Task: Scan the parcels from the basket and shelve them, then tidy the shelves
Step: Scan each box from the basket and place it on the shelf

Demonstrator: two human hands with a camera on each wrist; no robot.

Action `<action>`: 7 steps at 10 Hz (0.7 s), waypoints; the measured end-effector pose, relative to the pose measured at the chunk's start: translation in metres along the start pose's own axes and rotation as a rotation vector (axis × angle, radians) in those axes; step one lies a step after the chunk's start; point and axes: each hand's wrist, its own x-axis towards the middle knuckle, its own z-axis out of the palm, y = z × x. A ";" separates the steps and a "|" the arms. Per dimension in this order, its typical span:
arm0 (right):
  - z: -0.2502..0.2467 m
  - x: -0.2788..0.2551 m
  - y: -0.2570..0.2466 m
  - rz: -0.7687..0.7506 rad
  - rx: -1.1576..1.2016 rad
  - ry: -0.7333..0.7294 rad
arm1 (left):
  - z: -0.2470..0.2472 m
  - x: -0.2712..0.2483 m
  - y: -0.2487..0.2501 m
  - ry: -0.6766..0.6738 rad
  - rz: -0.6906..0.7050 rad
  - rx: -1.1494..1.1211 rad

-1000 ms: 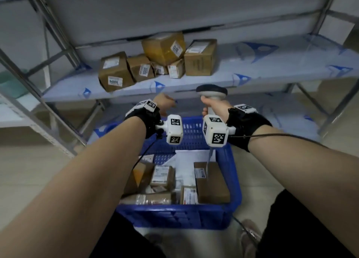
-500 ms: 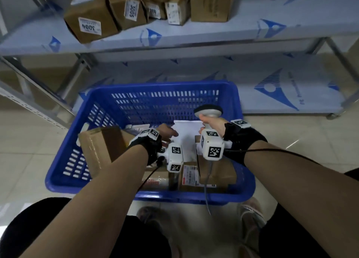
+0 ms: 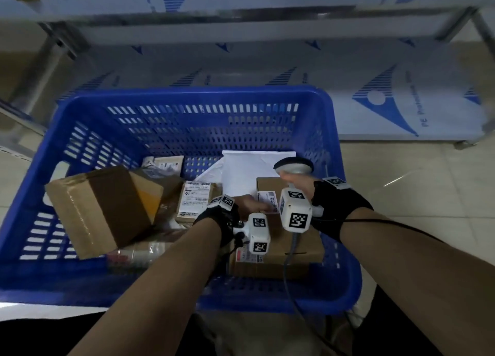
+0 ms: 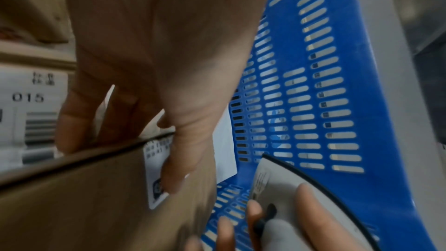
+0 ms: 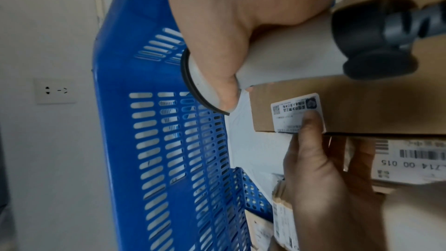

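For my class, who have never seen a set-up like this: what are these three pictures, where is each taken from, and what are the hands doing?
A person wears three cameras: one on the head, one on each wrist. The head view looks down into a blue basket of parcels on the floor. The right hand grips a barcode scanner. The left hand takes hold of a brown box, thumb on its label. The wrist views show the same grasp close up, from either side.
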 end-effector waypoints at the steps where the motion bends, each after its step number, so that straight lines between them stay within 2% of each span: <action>1: 0.005 0.007 0.001 0.023 0.122 0.048 | 0.004 -0.024 0.016 0.004 0.059 0.004; 2: 0.007 0.003 -0.008 -0.033 0.203 0.020 | -0.007 -0.027 0.018 0.091 0.067 -0.022; 3: 0.003 -0.004 -0.016 -0.092 0.281 0.068 | -0.033 -0.046 0.023 0.178 0.119 -0.102; 5: 0.021 -0.090 -0.049 -0.271 0.440 -0.006 | -0.077 -0.111 0.023 0.507 0.350 -0.253; 6: 0.032 -0.120 -0.055 -0.378 0.468 0.022 | -0.084 -0.144 0.023 0.608 0.424 -0.289; 7: 0.041 -0.146 -0.061 -0.432 0.508 0.055 | -0.088 -0.176 0.020 0.684 0.483 -0.194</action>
